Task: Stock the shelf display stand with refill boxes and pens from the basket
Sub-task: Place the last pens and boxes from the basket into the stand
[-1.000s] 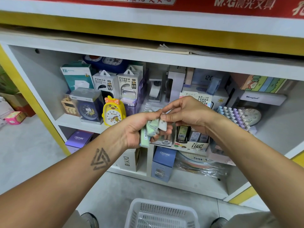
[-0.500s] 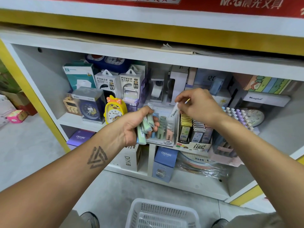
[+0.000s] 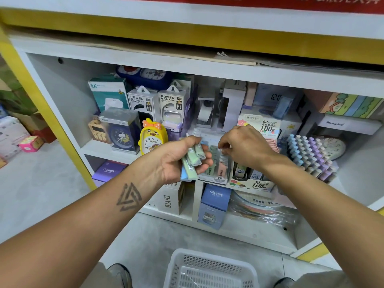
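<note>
Refill boxes [image 3: 192, 163]: a bunch of slim pastel ones (green, blue) sits in the left hand [image 3: 176, 159], fingers curled round them, thumb on top. The bunch is held just in front of the display stand [image 3: 216, 177], which stands at the front edge of the middle shelf [image 3: 97, 149], approx. at its centre. More refill boxes stand upright in the stand's slots; a "2B" label shows on its front lip.

Right hand [image 3: 247, 148] is over the stand, knuckles up, fingers [image 3: 223, 145] bent down w/ tips close together at the slots. Whether they pinch a box can't be told – tips are partly hidden.

Just right of the stand is a 2nd stand marked "0.7 HB 100" [image 3: 258, 182] w/ dark and pale lead cases in it. Further right, near the shelf's right end, a tiered rack of pastel pens [image 3: 309, 154], caps toward the camera.

Left part of the same shelf: yellow duck alarm clock [image 3: 152, 138], a blue clock in a clear box [image 3: 122, 132], two "POWER BANK" boxes [image 3: 158, 104] behind them.

Lower shelf: purple CRUHRE box [image 3: 108, 171] at the left end, blue CRUHRE box [image 3: 214, 204] below the stand, white "DIY" box [image 3: 171, 200] between them.

White plastic basket [image 3: 209, 269] is on the floor at the bottom edge of view, between the person's shoes.
</note>
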Motion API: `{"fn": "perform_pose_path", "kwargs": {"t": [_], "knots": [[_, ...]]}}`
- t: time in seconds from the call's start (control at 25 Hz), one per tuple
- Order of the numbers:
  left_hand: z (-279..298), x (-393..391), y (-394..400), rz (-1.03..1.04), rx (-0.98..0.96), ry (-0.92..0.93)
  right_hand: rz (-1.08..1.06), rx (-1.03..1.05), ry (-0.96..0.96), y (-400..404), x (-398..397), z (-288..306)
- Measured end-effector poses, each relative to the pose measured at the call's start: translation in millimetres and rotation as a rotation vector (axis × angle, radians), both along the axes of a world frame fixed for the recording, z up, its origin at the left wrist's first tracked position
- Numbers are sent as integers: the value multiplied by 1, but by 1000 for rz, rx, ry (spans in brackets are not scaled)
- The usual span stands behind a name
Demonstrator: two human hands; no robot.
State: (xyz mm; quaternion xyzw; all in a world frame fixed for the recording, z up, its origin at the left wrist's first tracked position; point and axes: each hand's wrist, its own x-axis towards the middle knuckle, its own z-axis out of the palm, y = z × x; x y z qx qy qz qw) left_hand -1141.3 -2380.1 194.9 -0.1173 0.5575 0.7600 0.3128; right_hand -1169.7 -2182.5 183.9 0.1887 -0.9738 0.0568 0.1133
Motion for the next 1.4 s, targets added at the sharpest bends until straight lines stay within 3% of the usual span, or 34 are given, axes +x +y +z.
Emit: {"fn": "perform_pose_path", "kwargs": {"t": [0.32,0.48,0.56,0.64,0.72,0.76,0.84,0.96,1.12,1.4], "knots": [[3,3,-2,-44,25,15,-7,-66,20,1,-3,-5],[3,3,-2,-29,1,36,-25,142,-41,1,-3,-8],[3,3,-2,-31,-12,49,-30,144,-46,-2,-3,-6],[4,3,-2,-28,-19,64,-41,-221,-130,-9,1,4],[4,1,-2,-9,-15,79,-32,-752,-396,-15,6,17],[4,1,-2,8,-12,84,-9,-893,-511,-17,9,22],[4,1,0,47,-12,96,26,-948,-613,-19,14,23],[4,2,1,72,-22,138,-3,-958,-585,-27,18,18],[6,2,-1,87,36,119,-54,-1182,-524,-25,13,20],[8,-1,0,87,83,79,50,-1105,-658,-27,12,21]]}}
